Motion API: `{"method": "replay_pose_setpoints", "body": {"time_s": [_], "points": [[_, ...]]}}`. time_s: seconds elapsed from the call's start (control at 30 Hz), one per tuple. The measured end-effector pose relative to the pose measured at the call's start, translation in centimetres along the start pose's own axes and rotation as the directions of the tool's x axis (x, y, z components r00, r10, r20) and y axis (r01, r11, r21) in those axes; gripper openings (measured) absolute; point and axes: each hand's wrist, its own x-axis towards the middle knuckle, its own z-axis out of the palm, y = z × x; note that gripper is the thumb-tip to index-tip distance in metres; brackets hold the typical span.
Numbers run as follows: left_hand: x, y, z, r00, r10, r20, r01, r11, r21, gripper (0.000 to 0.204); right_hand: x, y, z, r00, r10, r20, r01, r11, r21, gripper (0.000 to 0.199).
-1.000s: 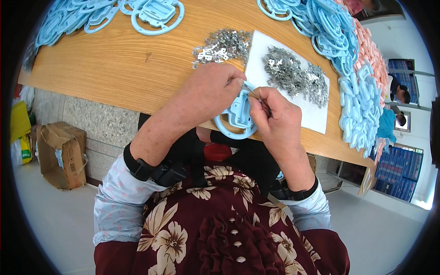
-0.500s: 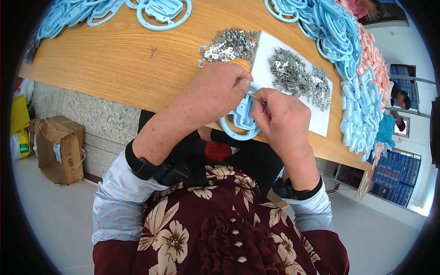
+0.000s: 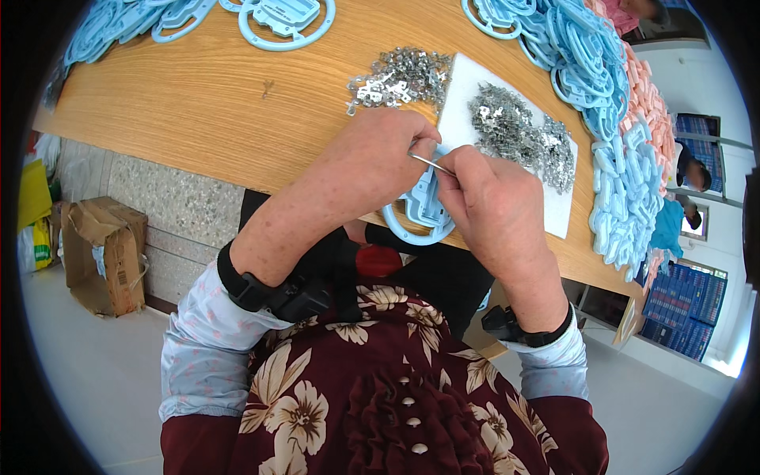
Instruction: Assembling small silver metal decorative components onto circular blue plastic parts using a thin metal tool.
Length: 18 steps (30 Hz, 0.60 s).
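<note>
A light blue plastic steering-wheel-shaped part (image 3: 425,207) lies at the table's near edge, its upper side hidden by my hands. My left hand (image 3: 388,150) is closed at the far side of this part, with its fingertips pinched at the rim. My right hand (image 3: 492,194) is closed around a thin metal tool (image 3: 431,163). The tool slants across the blue part and its tip reaches my left fingertips. Whether a small metal piece sits between my left fingers is hidden. Past my hands lies a pile of small metal clips (image 3: 404,77).
A white foam board (image 3: 556,215) at the right carries more metal pieces (image 3: 514,127). Blue wheel-shaped parts (image 3: 582,55), smaller blue pieces (image 3: 625,198) and pink pieces (image 3: 645,95) are heaped along the right. Another blue wheel part (image 3: 285,16) lies at the far side. A cardboard box (image 3: 103,253) stands on the floor.
My right hand has shifted slightly right, and more of the metal tool shows between the hands. The left hand and the blue part have barely moved.
</note>
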Motion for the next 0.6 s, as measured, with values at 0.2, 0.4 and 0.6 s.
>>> {"method": "replay_pose_setpoints", "body": {"time_s": [0.2, 0.4, 0.6], "points": [[-0.1, 0.3, -0.1, 1.0, -0.015, 0.02, 0.016, 0.999, -0.041, 0.028, -1.8, 0.4, -0.1, 0.974, 0.225, -0.032, -0.203, 0.922, 0.329, 0.021], [-0.1, 0.0, 0.2, 0.999, 0.038, -0.021, -0.039, 0.999, -0.028, 0.029, -4.1, 1.4, 1.6, 0.98, 0.165, -0.108, -0.126, 0.944, 0.305, 0.03], [0.3, -0.6, 0.1, 0.993, 0.114, -0.017, -0.113, 0.992, 0.057, 0.028, -4.1, 1.0, 0.7, 0.996, 0.088, -0.032, -0.087, 0.995, 0.049, 0.037]]}}
